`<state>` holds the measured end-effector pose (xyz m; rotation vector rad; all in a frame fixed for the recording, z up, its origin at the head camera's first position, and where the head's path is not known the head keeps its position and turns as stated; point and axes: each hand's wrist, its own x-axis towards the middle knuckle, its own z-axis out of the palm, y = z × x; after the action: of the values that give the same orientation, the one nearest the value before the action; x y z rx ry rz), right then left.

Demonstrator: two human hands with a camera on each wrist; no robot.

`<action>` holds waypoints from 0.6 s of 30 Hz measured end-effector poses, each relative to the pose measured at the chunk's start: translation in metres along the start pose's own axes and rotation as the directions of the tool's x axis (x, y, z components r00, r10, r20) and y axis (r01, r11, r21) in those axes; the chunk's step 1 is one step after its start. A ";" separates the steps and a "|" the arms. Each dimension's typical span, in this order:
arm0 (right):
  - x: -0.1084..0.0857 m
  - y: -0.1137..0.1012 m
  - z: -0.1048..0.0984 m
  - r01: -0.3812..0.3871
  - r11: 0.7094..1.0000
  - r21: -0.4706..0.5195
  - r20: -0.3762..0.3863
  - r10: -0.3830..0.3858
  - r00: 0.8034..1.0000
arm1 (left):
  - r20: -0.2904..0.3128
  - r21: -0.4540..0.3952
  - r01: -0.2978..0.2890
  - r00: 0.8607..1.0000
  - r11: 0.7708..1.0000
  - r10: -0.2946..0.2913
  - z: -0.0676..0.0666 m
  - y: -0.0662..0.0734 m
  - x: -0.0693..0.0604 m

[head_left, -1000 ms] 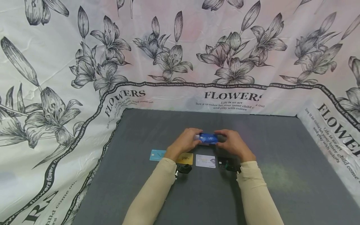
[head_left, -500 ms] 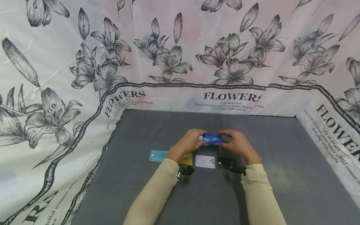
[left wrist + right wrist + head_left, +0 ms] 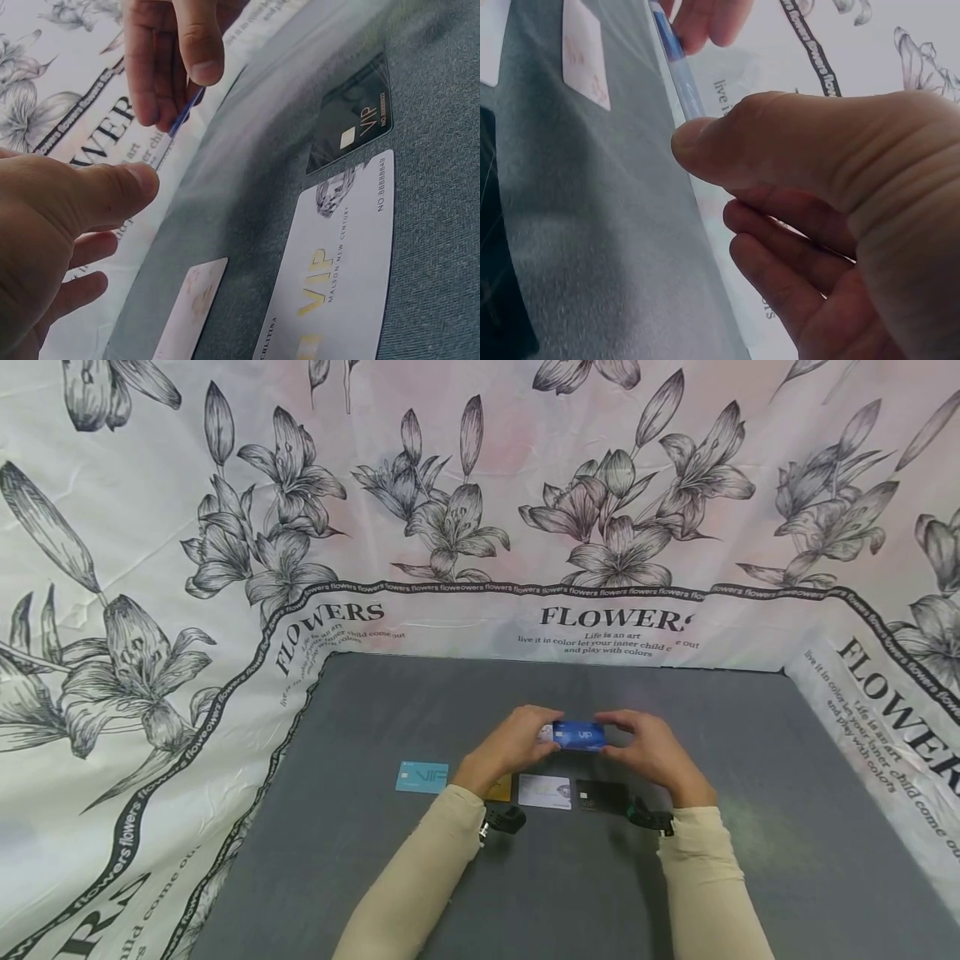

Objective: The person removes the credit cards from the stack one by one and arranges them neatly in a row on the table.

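A blue VIP card [image 3: 579, 736] is held above the dark table by both hands. My left hand [image 3: 514, 745] pinches its left end between thumb and fingers. At the opposite end my right hand [image 3: 652, 750] pinches it the same way. Seen from the left wrist, the blue card [image 3: 184, 120] is nearly edge-on; the right wrist view shows its thin side [image 3: 681, 67] too. A pale pinkish card [image 3: 193, 311] lies flat on the table beneath, mostly hidden in the head view behind the blue card and left hand.
Closer to the body lie a light-blue VIP card [image 3: 422, 777], a gold card [image 3: 500, 788] partly hidden by the left wrist, a white VIP card [image 3: 544, 792] and a black VIP card [image 3: 602, 796]. Flower-printed cloth [image 3: 450, 627] rises around the table's edges.
Both hands have moved to the right with the blue card between them. More of the light-blue card and the black card shows now; the cards on the table have stayed put.
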<state>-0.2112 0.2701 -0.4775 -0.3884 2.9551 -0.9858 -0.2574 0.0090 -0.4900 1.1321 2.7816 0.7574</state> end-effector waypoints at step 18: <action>-0.027 0.015 -0.016 -0.023 1.000 0.000 -0.005 0.023 1.000 | 0.008 0.015 -0.085 0.996 0.996 0.085 0.014 0.021 0.012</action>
<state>-0.1898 0.2970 -0.4757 -0.3508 2.9571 -0.9863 -0.2498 0.0362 -0.4906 1.2603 2.7540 0.7387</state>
